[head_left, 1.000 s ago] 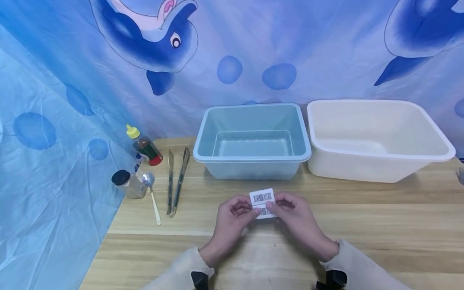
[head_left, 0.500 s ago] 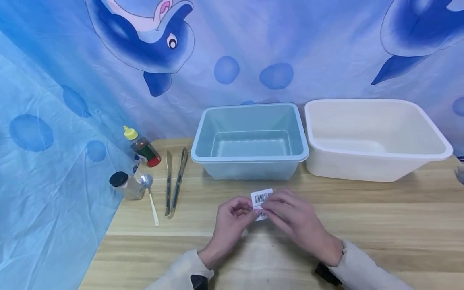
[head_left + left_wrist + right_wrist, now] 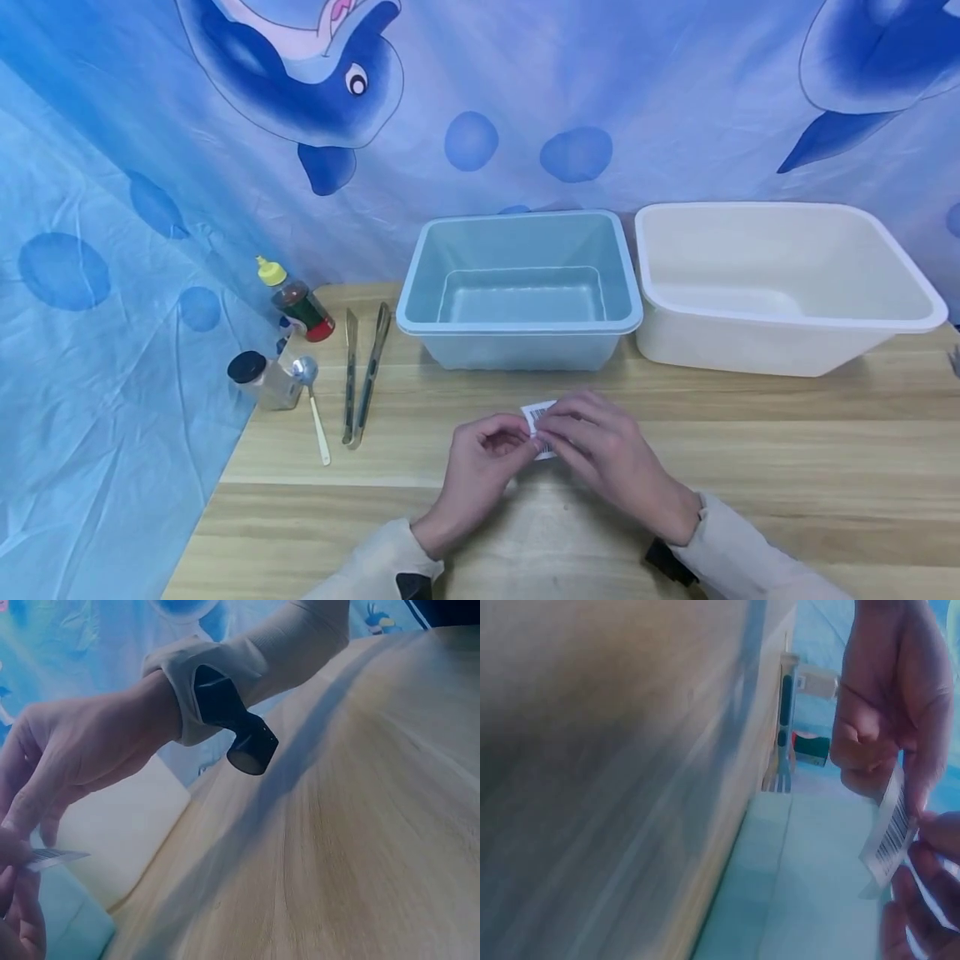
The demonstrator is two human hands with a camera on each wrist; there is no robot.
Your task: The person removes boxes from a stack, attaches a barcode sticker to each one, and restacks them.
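A: Barcode label, small white slip with black bars, held above the wooden table, just in front of the blue tub. Both hands on it.

B: Grip?

A: Left hand pinches the label's left edge, fingers curled in over the palm. Right hand comes over from the right, fingertips closed on the label and covering most of it; only the upper left corner and a bit of the lower edge show in the head view. In the right wrist view the label stands nearly on edge, bars plain, caught between the fingers of both hands. In the left wrist view it is a thin sliver at the fingertips.

B: Around it?

A: Light blue plastic tub just behind the hands, nothing in it. Cream tub beside it on the right, the two rims nearly touching. Left of the blue tub, metal tongs lie lengthwise on the table. Beside them a spoon, bowl end toward a small black-capped jar. Behind that, a yellow-capped sauce bottle tilted against the backdrop.

B: Backdrop?

A: Blue cloth printed with dolphins, hung behind and down the left side. Cream sleeves on both forearms, a dark camera strapped at each wrist.
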